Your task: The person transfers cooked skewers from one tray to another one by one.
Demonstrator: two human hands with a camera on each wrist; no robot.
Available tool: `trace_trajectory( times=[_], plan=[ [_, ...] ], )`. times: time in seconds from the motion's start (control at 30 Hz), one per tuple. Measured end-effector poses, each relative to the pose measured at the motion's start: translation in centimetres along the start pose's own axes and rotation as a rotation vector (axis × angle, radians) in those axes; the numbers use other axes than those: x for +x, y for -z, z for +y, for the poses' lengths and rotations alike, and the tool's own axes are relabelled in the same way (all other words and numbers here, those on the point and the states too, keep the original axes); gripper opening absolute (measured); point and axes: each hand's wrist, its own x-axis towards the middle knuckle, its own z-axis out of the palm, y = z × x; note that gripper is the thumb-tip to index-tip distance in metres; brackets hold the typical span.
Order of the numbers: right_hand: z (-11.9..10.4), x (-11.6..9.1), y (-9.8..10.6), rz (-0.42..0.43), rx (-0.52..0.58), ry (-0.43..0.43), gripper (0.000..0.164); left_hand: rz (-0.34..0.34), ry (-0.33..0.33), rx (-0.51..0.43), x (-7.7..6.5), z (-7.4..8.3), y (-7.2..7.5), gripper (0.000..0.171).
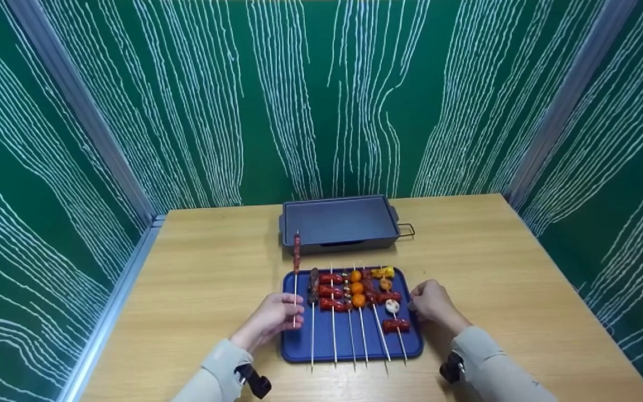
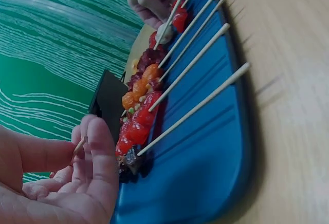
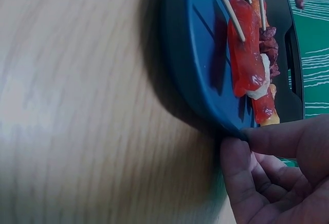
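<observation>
My left hand (image 1: pixel 274 317) pinches the wooden stick of a meat skewer (image 1: pixel 297 254) between thumb and fingers, near the stick's lower end. The skewer points away from me, its dark red meat above the far left corner of the blue tray (image 1: pixel 298 350). In the left wrist view the stick's end (image 2: pixel 80 143) shows between thumb and fingertips. My right hand (image 1: pixel 435 301) grips the tray's right rim; the right wrist view shows thumb and finger (image 3: pixel 237 154) pinching that edge. Several skewers lie side by side on the tray, including red sausage pieces (image 1: pixel 331 291) and orange balls (image 1: pixel 357 288).
Behind the tray stands a dark rectangular grill pan (image 1: pixel 338 220) with a wire handle (image 1: pixel 407 230) on its right. Stick ends overhang the tray's near edge. The wooden table (image 1: pixel 204 262) meets green walls (image 1: pixel 277 111) with white lines at the back and sides.
</observation>
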Motion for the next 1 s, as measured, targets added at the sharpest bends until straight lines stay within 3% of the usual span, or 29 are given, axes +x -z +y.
trace_trajectory(
  times=[0.6,1.0],
  plan=[
    [0.3,0.0,0.1,0.003,0.011,0.021,0.017,-0.060,0.014,0.003,-1.8,-1.6,1.4,0.027],
    [-0.1,-0.1,0.0,0.010,0.010,0.006,0.021,-0.019,0.052,0.166,-2.6,-2.1,1.4,0.021]
  ],
)
